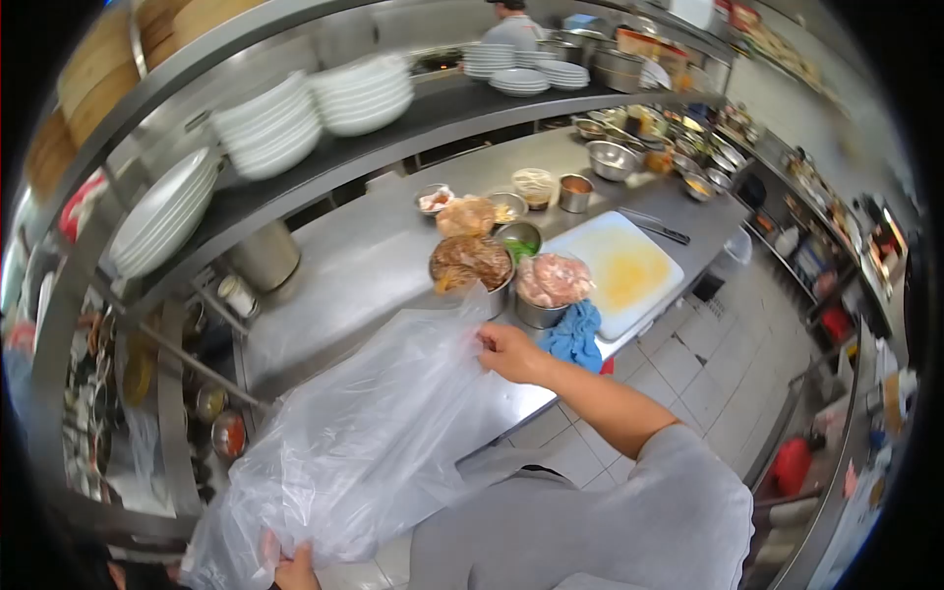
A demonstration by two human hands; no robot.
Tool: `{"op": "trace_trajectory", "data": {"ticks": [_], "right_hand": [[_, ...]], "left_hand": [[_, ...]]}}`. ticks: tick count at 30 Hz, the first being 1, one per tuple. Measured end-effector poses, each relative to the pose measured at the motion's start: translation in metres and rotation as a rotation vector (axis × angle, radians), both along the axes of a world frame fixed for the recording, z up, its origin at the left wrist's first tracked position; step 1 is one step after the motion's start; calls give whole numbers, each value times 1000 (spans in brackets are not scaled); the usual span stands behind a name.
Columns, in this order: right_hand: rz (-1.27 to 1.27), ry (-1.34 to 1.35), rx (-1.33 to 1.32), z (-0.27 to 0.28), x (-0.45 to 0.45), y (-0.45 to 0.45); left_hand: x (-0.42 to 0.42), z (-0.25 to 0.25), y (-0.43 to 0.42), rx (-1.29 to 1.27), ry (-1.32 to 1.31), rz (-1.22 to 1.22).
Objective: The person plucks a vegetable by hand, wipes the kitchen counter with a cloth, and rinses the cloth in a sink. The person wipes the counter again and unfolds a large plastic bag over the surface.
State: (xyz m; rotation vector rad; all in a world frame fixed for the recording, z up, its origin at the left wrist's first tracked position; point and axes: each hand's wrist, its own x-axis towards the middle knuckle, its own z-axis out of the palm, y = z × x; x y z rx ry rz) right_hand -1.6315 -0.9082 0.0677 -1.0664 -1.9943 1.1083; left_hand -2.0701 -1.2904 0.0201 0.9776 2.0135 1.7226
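Observation:
A large clear plastic bag [344, 413] stretches across the front of the steel counter. My right hand [509, 352] pinches its upper right edge. Down at the lower left, my left hand [293, 568] grips the bag's other end, its fingers partly behind the film. Just beyond my right hand stands a metal pot heaped with raw meat [553, 280], with a crumpled blue cloth [575, 334] beside it. Left of that pot, another holds brown, sauced-looking food [470, 264].
A white cutting board [629, 270] with a yellow stain lies at the right, a knife [654, 226] at its far edge. Stacked white bowls [362, 93] and oval plates [165, 211] fill the shelf above. A person [513, 31] stands behind the shelf.

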Motion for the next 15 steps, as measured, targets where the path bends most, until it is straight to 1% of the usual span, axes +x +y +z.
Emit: {"op": "trace_trajectory", "data": {"ticks": [2,3,5,6,8,9,10,11,12,14,15], "right_hand": [[-54,33,27,5,17,13],[-79,51,48,7,27,21],[-206,62,-26,0,58,48],[-257,88,-76,3,71,55],[-469,32,-81,11,90,66],[-468,136,-27,9,99,75],[-469,241,26,6,107,84],[-502,312,-104,23,110,81],[-536,379,-234,40,114,78],[-585,467,-38,37,124,97],[-651,450,-18,40,129,105]], "left_hand": [[-21,2,4,85,-131,-139],[-29,12,1,89,-127,-155],[-48,40,-9,292,-261,-181],[-66,41,-7,289,-261,-181],[-96,44,-18,362,-103,-208],[-86,55,-21,355,-102,-187],[-69,79,-11,358,-126,-102],[-57,101,-2,361,-152,-18],[-53,118,3,357,-154,-1],[-44,141,7,318,-66,9],[-53,141,5,305,-71,29]]}}
